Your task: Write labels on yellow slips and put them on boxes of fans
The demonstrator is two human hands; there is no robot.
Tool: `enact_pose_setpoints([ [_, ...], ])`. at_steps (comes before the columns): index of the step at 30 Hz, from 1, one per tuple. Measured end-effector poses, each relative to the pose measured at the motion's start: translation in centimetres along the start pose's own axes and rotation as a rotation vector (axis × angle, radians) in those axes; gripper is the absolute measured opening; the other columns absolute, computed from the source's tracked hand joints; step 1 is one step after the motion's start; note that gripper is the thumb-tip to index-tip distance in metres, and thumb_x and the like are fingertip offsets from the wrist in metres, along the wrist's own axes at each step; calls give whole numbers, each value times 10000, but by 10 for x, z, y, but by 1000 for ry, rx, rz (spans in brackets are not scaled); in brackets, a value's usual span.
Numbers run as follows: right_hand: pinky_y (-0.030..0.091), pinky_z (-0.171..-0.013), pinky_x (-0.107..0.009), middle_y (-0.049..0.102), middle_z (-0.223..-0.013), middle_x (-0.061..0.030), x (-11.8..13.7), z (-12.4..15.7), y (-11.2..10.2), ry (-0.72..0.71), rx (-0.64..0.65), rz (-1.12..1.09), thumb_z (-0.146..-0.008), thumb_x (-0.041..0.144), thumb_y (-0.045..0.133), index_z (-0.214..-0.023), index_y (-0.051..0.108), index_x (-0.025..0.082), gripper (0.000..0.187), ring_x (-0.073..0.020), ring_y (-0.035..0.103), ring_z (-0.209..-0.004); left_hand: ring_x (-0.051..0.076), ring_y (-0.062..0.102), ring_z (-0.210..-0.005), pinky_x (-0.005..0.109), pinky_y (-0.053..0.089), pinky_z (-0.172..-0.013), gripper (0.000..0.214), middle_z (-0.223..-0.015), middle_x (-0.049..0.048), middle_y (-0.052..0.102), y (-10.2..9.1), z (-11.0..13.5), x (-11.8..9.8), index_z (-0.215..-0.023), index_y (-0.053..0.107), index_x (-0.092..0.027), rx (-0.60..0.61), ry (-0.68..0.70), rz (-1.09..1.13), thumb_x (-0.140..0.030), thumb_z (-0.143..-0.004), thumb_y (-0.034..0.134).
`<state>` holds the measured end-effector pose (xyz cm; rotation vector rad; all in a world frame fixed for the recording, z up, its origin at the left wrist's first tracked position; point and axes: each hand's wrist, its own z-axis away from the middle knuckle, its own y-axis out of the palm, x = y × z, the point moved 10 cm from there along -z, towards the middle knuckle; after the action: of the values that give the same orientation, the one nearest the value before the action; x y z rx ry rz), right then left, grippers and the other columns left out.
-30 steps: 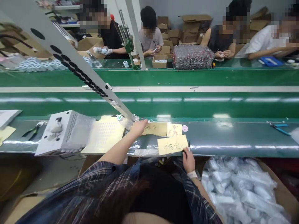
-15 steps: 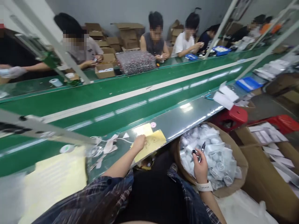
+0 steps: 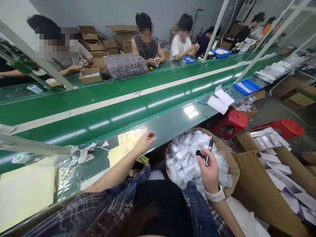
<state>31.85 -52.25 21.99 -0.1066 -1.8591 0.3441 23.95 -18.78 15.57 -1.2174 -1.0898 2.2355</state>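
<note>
My right hand (image 3: 208, 171) is closed around a black-and-silver marker pen (image 3: 209, 148), which points upward with its tip uncovered. A black cap (image 3: 198, 153) sits at the same hand's fingertips, apart from the pen's tip. My left hand (image 3: 145, 142) hovers at the right side of yellow paper sheets (image 3: 119, 155), its slightly bent fingers apart and a little blurred, with nothing visible in them. Dark handwriting runs across the front sheet; a smaller yellow sheet (image 3: 125, 137) with reddish marks lies behind it. Next to that is a small round piece (image 3: 137, 131).
A round-topped carton (image 3: 234, 166) full of clear-wrapped pieces stands below the bench edge on the right. Red stools (image 3: 237, 120) and a box of white cartons lie beyond. A white post (image 3: 32, 143) crosses the left. Co-workers sit across the green conveyor (image 3: 128, 108).
My left hand has come off the yellow paper toward the right, uncovering the writing. My right hand still grips the marker and cap. The view has shifted to the right.
</note>
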Motion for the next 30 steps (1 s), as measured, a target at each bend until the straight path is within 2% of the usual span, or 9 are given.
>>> enact_pose_setpoints([
  [1, 523, -844, -295, 675, -1066, -47, 10, 0, 5, -61, 10, -23, -922, 320, 661, -1151, 663, 236, 244, -160, 637, -952, 186, 642, -1073, 315, 501, -976, 315, -1158, 72, 668, 28, 9, -42, -1187, 546, -204, 133, 120, 122, -422, -979, 455],
  [3, 504, -923, -316, 670, -1083, -33, 26, 2, 15, -162, 35, -34, -925, 243, 663, -1141, 662, 253, 217, -161, 622, -1018, 194, 676, -905, 343, 528, -865, 451, -990, 91, 687, 86, 49, -129, -1159, 495, -173, 626, 393, 691, -579, -967, 459],
  [6, 469, -1002, -383, 679, -1112, -36, 38, 7, 23, -246, 60, 34, -928, 189, 651, -1139, 668, 260, 224, -199, 574, -1145, 140, 607, -678, 282, 484, -699, 611, -768, 25, 630, 111, 71, -173, -1027, 472, -158, 708, 387, 1070, -740, -856, 543],
  [10, 441, -1050, -472, 688, -1165, -43, 41, 17, 29, -247, 190, 67, -963, 188, 585, -1240, 636, 274, 294, -232, 563, -1204, 118, 582, -643, 255, 446, -677, 550, -723, 10, 621, 128, 82, -162, -1002, 504, -140, 802, 199, 1219, -634, -832, 675],
  [13, 420, -1081, -504, 635, -1293, -67, 36, 28, 32, -124, 259, -39, -1012, 221, 478, -1305, 609, 265, 324, -249, 512, -1296, 112, 564, -618, 248, 441, -665, 479, -680, -8, 603, 117, 78, -144, -1012, 524, -141, 778, 146, 1314, -568, -854, 674],
  [17, 474, -983, -447, 676, -1166, -76, 21, 48, 10, 58, 10, -93, -1030, 259, 446, -1351, 560, 248, 340, -218, 614, -1117, 139, 615, -742, 276, 497, -730, 468, -818, 39, 636, 82, 62, -119, -972, 512, -152, 651, 296, 1107, -614, -919, 565],
  [21, 492, -876, -391, 688, -1042, -73, 1, 104, 4, 272, -138, -56, -949, 366, 608, -1300, 492, 212, 401, -190, 638, -892, 174, 676, -882, 349, 549, -819, 457, -1104, 97, 650, 62, 47, -87, -1011, 394, -196, 626, 367, 960, -631, -939, 515],
  [26, 508, -845, -389, 719, -897, -79, 6, 183, 14, 466, -155, -143, -953, 468, 593, -1194, 527, 179, 382, -207, 664, -853, 105, 504, -562, 226, 395, -527, 407, -753, -28, 545, 94, 77, -71, -1104, 432, -187, 716, 426, 606, -575, -984, 422],
  [30, 477, -671, -353, 654, -736, -59, 28, 212, -38, 450, -421, -246, -995, 637, 407, -1238, 615, 146, 585, -197, 597, -700, 146, 526, -726, 286, 440, -722, 297, -776, 0, 528, 136, 140, -109, -1076, 533, -162, 918, 687, 340, -417, -988, 408],
])
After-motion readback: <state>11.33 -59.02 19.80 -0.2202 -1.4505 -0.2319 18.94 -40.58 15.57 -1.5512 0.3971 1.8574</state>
